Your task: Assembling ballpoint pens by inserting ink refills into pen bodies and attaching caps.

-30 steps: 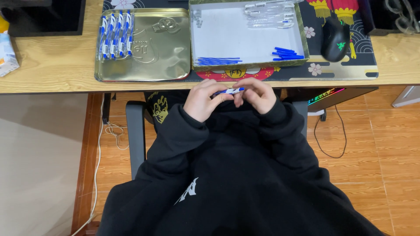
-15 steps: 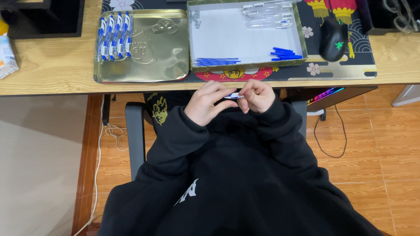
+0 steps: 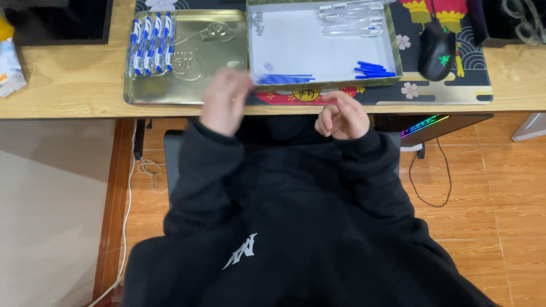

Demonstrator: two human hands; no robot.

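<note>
- Head view: the left hand (image 3: pixel 226 101) is lifted over the front edge of the gold tin lid (image 3: pixel 193 79) and shows blurred. Its fingers reach toward the near left corner of the open box (image 3: pixel 261 91). Whether it is grasping anything cannot be told through the blur.
- Head view: the right hand (image 3: pixel 341 115) sits at the desk edge just below the box. Its fingers are curled loosely inward, and whether something small is pinched in them cannot be made out.
- Head view: the two hands are apart, one to each side of the dark hooded chest (image 3: pixel 296 187).
- Head view: a bundle of blue refills (image 3: pixel 282 79) lies along the near wall of the box, right beside the left hand's fingertips.
- Head view: a second small heap of blue parts (image 3: pixel 375 69) lies near the right wall of the box, and clear pen barrels (image 3: pixel 351 18) lie in a stack at its far side.
- Head view: a row of finished blue and white pens (image 3: pixel 151 44) lies side by side at the left end of the gold tin lid.
- Head view: a black mouse (image 3: pixel 437 52) rests on the patterned desk mat (image 3: pixel 455 91), to the right of the box.
- Head view: the tin lid and the box stand side by side, touching, on the wooden desk (image 3: pixel 62 79).
</note>
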